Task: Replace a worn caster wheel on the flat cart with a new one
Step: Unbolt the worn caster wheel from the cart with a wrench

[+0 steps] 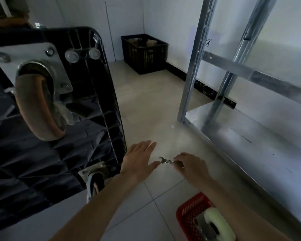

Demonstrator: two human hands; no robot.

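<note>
While a pale new caster [215,225] waits in the red basket [191,214] nearest the viewer, the right hand [191,166] pinches a small wrench [167,160], whose long axis points left toward the flat, released left hand [139,159]. Just left of that hand sits the cart's [42,162] lower caster [94,178]; the left hand is nearer it. Farther up and left, well apart, the tan, probably worn caster [36,105] stays bolted on.

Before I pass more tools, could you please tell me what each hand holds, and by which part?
The right hand pinches a small metal open-ended wrench by its handle end; the left hand is open, holding nothing.
</note>
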